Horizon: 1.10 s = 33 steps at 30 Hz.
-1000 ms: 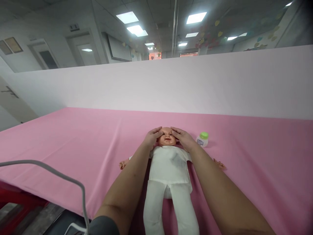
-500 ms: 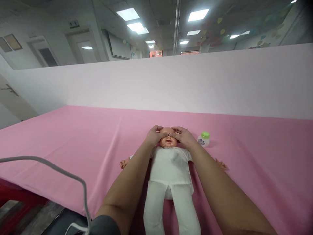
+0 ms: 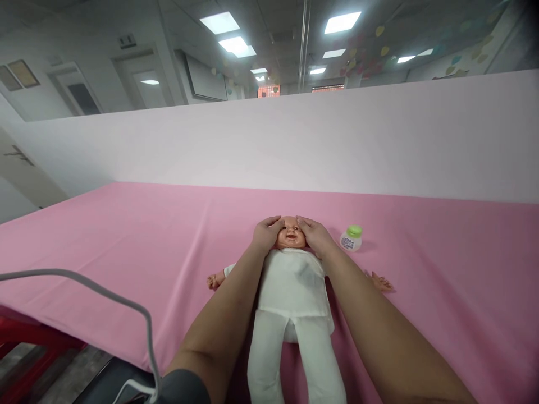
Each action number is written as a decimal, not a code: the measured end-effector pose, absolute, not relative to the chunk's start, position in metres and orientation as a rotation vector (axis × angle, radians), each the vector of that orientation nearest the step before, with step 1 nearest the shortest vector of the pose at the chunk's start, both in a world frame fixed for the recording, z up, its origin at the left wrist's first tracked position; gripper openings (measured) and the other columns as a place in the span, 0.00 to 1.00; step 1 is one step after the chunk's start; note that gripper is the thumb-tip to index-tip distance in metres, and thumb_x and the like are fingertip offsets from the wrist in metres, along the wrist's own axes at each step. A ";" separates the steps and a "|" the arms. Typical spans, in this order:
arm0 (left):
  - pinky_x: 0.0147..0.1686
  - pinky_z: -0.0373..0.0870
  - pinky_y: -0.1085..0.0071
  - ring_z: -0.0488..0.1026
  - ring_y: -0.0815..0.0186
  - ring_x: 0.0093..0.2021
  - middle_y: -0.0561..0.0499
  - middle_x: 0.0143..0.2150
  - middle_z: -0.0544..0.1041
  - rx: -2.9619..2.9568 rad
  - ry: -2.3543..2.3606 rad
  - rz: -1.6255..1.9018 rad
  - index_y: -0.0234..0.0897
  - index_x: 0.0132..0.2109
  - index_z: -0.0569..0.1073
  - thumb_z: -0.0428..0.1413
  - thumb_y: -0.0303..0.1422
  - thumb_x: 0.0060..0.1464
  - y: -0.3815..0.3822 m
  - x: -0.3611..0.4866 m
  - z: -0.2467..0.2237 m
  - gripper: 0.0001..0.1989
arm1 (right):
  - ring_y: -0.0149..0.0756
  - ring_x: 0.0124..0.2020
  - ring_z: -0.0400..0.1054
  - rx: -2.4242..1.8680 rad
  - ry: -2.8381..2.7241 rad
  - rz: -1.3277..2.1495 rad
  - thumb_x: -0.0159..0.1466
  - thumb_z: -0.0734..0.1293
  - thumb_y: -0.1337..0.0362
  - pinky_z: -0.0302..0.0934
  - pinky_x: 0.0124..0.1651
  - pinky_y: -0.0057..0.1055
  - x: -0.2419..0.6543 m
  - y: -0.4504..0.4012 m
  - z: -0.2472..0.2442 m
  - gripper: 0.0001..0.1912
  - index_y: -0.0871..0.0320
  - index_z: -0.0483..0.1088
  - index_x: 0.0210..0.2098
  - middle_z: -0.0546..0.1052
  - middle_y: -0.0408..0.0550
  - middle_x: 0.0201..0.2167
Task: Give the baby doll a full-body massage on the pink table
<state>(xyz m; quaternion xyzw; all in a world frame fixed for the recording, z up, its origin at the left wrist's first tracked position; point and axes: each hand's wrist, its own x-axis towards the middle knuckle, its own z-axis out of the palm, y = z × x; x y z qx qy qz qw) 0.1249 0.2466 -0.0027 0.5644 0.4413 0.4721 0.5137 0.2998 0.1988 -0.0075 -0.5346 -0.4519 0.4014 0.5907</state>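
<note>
A baby doll (image 3: 295, 283) in a white top and white trousers lies on its back on the pink cloth, head away from me. My left hand (image 3: 268, 233) is cupped against the left side of the doll's head, its thumb near the eye. On the other side, my right hand (image 3: 315, 234) holds the head in the same way, thumb by the temple. The doll's eyes, nose and mouth show between my thumbs. To the right of my right hand stands a small clear jar (image 3: 351, 239) with a green lid.
Pink cloth (image 3: 126, 241) covers the table, with a low white wall (image 3: 295, 146) behind it. A grey cable (image 3: 105, 293) curves over the lower left. A red stool (image 3: 33, 342) is beside the table.
Both thumbs have moved apart from the middle of the doll's face out to its sides, so the eyes and nose now show.
</note>
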 end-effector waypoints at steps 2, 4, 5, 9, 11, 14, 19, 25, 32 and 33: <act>0.56 0.76 0.60 0.80 0.53 0.54 0.40 0.55 0.82 1.276 0.987 1.088 0.39 0.53 0.82 0.69 0.42 0.53 0.246 0.119 -0.002 0.23 | 0.48 0.61 0.73 -1.219 -1.030 1.015 0.66 0.70 0.53 0.70 0.61 0.46 0.301 0.195 -0.007 0.20 0.51 0.79 0.55 0.77 0.49 0.62; 0.50 0.79 0.59 0.80 0.53 0.52 0.40 0.55 0.82 1.187 0.927 1.017 0.40 0.56 0.81 0.71 0.43 0.51 0.245 0.113 -0.001 0.27 | 0.49 0.59 0.75 -1.187 -0.983 1.141 0.65 0.71 0.55 0.73 0.57 0.48 0.303 0.191 -0.006 0.22 0.48 0.77 0.59 0.76 0.49 0.63; 0.47 0.80 0.60 0.80 0.52 0.52 0.40 0.55 0.82 1.153 0.909 0.987 0.41 0.57 0.80 0.72 0.43 0.49 0.245 0.110 -0.001 0.28 | 0.50 0.58 0.75 -1.168 -0.953 1.206 0.65 0.71 0.56 0.75 0.55 0.47 0.304 0.189 -0.005 0.23 0.47 0.75 0.60 0.76 0.49 0.64; 0.42 0.81 0.63 0.80 0.51 0.52 0.39 0.58 0.80 1.121 0.859 0.933 0.42 0.59 0.79 0.74 0.41 0.45 0.246 0.103 -0.001 0.33 | 0.49 0.57 0.76 -1.127 -0.876 1.323 0.65 0.72 0.57 0.76 0.52 0.45 0.304 0.184 -0.003 0.26 0.45 0.73 0.63 0.75 0.49 0.64; 0.41 0.80 0.64 0.80 0.52 0.53 0.40 0.59 0.80 1.137 0.838 0.921 0.43 0.60 0.78 0.74 0.40 0.45 0.247 0.103 -0.002 0.34 | 0.49 0.58 0.75 -1.118 -0.888 1.325 0.64 0.73 0.56 0.75 0.53 0.44 0.303 0.184 -0.001 0.27 0.46 0.72 0.63 0.75 0.49 0.64; 0.43 0.79 0.64 0.80 0.52 0.51 0.40 0.58 0.79 1.174 0.838 0.940 0.41 0.58 0.77 0.74 0.40 0.45 0.248 0.107 -0.003 0.33 | 0.48 0.58 0.75 -1.080 -0.910 1.311 0.60 0.77 0.56 0.74 0.55 0.42 0.300 0.185 0.001 0.28 0.48 0.74 0.60 0.76 0.50 0.63; 0.47 0.79 0.60 0.81 0.52 0.50 0.38 0.58 0.79 1.276 0.906 0.978 0.39 0.58 0.76 0.74 0.42 0.44 0.247 0.115 -0.001 0.34 | 0.47 0.53 0.77 -1.087 -0.905 1.243 0.54 0.81 0.58 0.74 0.53 0.41 0.295 0.190 0.000 0.29 0.51 0.75 0.54 0.80 0.51 0.56; 0.52 0.77 0.59 0.80 0.51 0.52 0.39 0.55 0.81 1.296 1.008 1.071 0.37 0.54 0.78 0.74 0.42 0.45 0.246 0.126 0.000 0.30 | 0.45 0.48 0.78 -1.109 -0.922 1.118 0.54 0.80 0.55 0.74 0.52 0.41 0.289 0.199 -0.008 0.23 0.52 0.77 0.48 0.83 0.49 0.47; 0.48 0.79 0.58 0.81 0.52 0.49 0.38 0.50 0.83 1.107 0.916 1.068 0.35 0.53 0.81 0.72 0.42 0.47 0.245 0.126 0.002 0.28 | 0.46 0.51 0.77 -1.129 -0.893 1.126 0.62 0.74 0.52 0.73 0.54 0.42 0.287 0.199 -0.005 0.15 0.52 0.79 0.45 0.84 0.49 0.47; 0.47 0.79 0.59 0.81 0.52 0.49 0.38 0.51 0.83 1.084 0.919 1.054 0.35 0.54 0.80 0.72 0.41 0.47 0.245 0.125 0.003 0.28 | 0.47 0.51 0.77 -1.135 -0.886 1.146 0.63 0.73 0.53 0.74 0.52 0.42 0.288 0.197 -0.003 0.15 0.51 0.79 0.46 0.84 0.50 0.48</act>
